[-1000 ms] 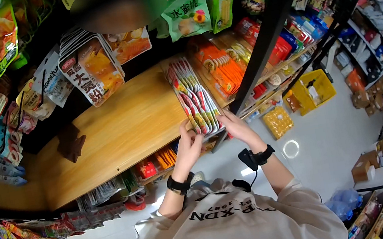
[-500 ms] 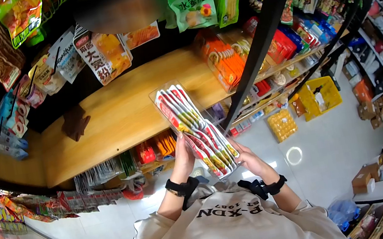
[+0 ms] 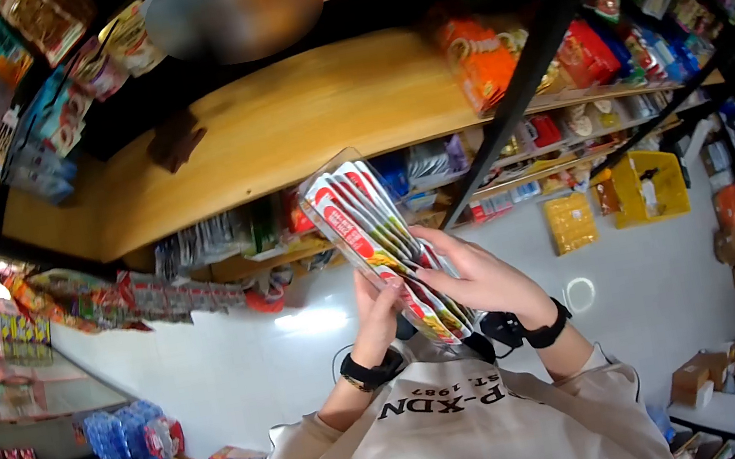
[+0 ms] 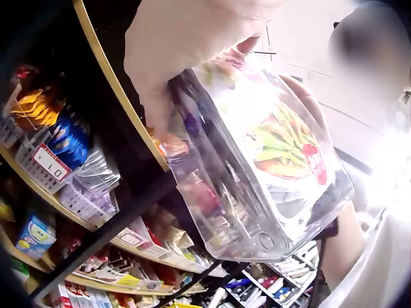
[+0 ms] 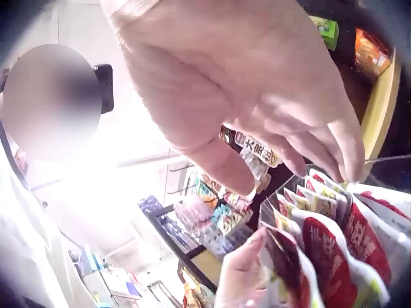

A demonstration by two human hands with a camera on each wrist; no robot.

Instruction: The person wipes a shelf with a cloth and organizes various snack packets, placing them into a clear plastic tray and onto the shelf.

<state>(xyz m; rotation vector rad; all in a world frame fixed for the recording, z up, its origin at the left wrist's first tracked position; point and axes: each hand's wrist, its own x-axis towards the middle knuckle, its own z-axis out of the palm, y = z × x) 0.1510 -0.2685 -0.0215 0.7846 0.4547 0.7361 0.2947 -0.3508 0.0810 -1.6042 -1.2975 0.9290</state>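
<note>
Box (image 4: 247, 237): clear plastic, one; held in the air between the person's shirt and the shelf, slanting, its far end toward the shelf edge
Packets (image 3: 361, 221): many, white and red with green and yellow printing; ranked one behind another inside the box
Left hand (image 3: 375, 321): grasping the box along its left side; thumb at the rim beside the packets
Right hand (image 3: 482, 273): on the opposite side, fingers extended rather than clenched; fingertips touching the packets' upper edges in the right wrist view, thumb reaching out over the row
Wrists: black band (image 3: 373, 368) on the left; second black band (image 3: 549, 325) on the right
Shirt (image 3: 442, 441): cream, black lettering across it
Shelf (image 3: 298, 105): pale wood, curved in the head view; dark brown piece (image 3: 176, 145) lying toward its left end; orange packs (image 3: 484, 64) standing at its right end, somewhat blurred
Lower shelving: white basket of packs with price tag (image 4: 51, 162), near the left hand's side of the left wrist view
Floor (image 3: 242, 348): pale and glossy; yellow crate (image 3: 657, 186) at right, yellow package (image 3: 572, 222) near it; blue bottle packs (image 3: 124, 431) at far left
</note>
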